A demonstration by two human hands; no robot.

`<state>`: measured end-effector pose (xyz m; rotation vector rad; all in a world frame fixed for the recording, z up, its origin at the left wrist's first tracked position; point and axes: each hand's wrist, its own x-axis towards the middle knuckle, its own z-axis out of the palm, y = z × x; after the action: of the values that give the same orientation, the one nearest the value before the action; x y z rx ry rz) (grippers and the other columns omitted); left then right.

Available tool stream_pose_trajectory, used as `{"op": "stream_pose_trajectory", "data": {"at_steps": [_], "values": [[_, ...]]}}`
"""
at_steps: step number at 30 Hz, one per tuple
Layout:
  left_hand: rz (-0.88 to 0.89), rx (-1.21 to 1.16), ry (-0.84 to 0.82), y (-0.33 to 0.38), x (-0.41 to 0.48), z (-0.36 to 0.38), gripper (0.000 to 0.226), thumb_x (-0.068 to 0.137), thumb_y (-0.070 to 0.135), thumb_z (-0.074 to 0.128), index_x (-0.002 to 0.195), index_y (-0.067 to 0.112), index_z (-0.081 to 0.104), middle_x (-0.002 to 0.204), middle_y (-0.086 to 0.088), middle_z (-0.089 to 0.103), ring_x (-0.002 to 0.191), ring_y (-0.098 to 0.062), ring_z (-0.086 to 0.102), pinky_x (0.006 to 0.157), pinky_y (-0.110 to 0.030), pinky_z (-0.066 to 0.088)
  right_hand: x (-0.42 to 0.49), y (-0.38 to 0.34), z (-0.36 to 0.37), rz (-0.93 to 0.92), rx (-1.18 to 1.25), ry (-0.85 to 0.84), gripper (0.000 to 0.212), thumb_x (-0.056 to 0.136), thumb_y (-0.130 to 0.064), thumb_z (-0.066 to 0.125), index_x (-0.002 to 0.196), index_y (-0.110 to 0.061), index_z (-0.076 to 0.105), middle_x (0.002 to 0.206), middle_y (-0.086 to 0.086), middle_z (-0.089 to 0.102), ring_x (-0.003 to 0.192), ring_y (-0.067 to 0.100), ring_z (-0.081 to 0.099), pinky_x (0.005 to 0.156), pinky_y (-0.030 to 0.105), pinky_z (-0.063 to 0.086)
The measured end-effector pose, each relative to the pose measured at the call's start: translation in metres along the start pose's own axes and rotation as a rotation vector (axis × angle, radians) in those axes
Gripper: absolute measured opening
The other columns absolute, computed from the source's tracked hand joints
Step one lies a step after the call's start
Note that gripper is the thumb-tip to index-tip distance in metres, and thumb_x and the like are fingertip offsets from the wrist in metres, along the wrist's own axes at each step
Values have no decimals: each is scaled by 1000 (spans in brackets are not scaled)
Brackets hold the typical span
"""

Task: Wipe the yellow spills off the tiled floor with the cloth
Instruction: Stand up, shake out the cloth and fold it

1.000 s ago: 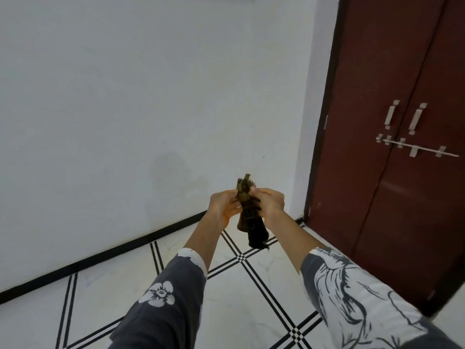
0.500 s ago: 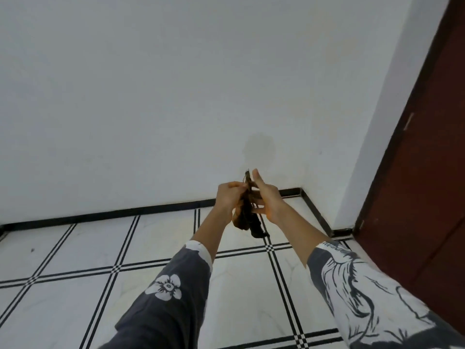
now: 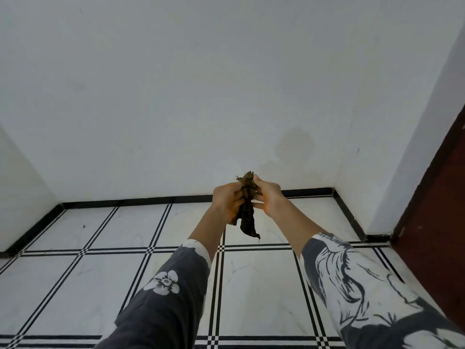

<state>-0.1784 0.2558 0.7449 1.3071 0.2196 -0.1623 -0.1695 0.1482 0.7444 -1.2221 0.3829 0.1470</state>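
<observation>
Head view. Both forearms reach forward over the tiled floor (image 3: 256,285), white squares ruled by black triple lines. The cloth (image 3: 247,220), dark and bunched into a narrow twist, is held in the air between the two hands, clear of the floor and seen against its far edge, nearer the far right corner than the far left one. Its upper end, frayed and seemingly tinged olive-yellow, sticks up above the knuckles. Its lower end hangs free as a limp tail below the hands.

The left hand (image 3: 225,201) grips the cloth from the left, its fingers (image 3: 236,197) curled round the twist. The right hand (image 3: 269,197) grips it from the right, thumb uppermost near the frayed end and fingers (image 3: 259,204) wrapped in below. The two hands meet at the cloth, wrists level and elbows spread apart. The left sleeve (image 3: 163,298) is grey with a white flower. The right sleeve (image 3: 352,285) is white with grey markings.

A black skirting (image 3: 125,203) runs along the far and left edges of the floor at the foot of a white wall (image 3: 201,96). A faint darker patch (image 3: 297,144) marks the wall above the hands. At the right edge stands a dark red door (image 3: 440,210). Bare tiles lie below and to the left of the arms.
</observation>
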Motion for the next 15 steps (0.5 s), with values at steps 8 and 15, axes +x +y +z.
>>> {"op": "stream_pose_trajectory", "data": {"at_steps": [8, 15], "values": [[-42, -447, 116, 1, 17, -54, 20, 89, 13, 42, 85, 4, 60, 86, -13, 61, 77, -24, 58, 79, -38, 47, 1, -21, -5, -33, 184, 189, 31, 96, -22, 50, 114, 2, 53, 108, 19, 61, 103, 36, 61, 72, 46, 52], [-175, 1139, 78, -9, 10, -112, 33, 85, 14, 64, 114, 0, 57, 124, -18, 56, 100, -27, 56, 86, -36, 45, -2, -37, -3, -123, -263, 75, 29, 93, -24, 55, 104, 2, 59, 110, 18, 63, 91, 28, 62, 72, 36, 55]]}}
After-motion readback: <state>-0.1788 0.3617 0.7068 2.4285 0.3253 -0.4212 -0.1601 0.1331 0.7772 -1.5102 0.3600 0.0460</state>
